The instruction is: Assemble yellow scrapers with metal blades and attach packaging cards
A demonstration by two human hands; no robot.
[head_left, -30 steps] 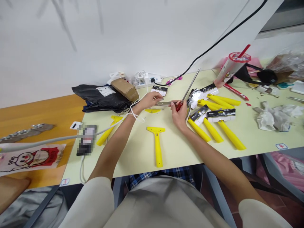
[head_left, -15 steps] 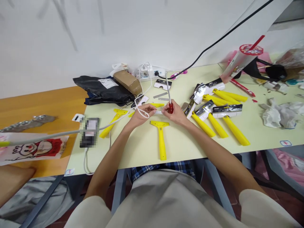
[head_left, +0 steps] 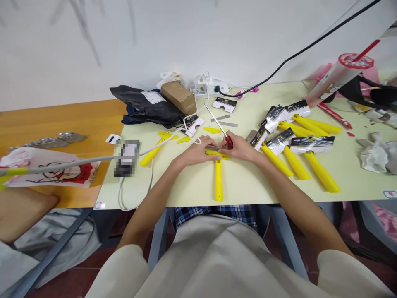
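A yellow scraper (head_left: 218, 182) lies on the table, its handle toward me and its head under my fingers. My left hand (head_left: 198, 152) pinches the left end of a thin metal blade (head_left: 213, 148) at the scraper head. With closed fingers my right hand (head_left: 237, 147) holds a screwdriver (head_left: 217, 118) by its red handle, the shaft slanting up and left; its fingertips also meet the blade's right end. Behind the hands lie a loose yellow head piece (head_left: 213, 130) and two flat metal strips (head_left: 228, 124).
Several yellow scrapers (head_left: 322, 171) with packaging lie right. A red-lidded cup (head_left: 328, 78) stands at the back right. Black bag (head_left: 145, 105), cardboard box (head_left: 178, 97) and power strip (head_left: 207, 87) sit at the back. A white cable (head_left: 167, 142) crosses on the left.
Both hands have come down onto the scraper head with the blade. The screwdriver has tilted left. The whole view has shifted, so the table's items appear further right.
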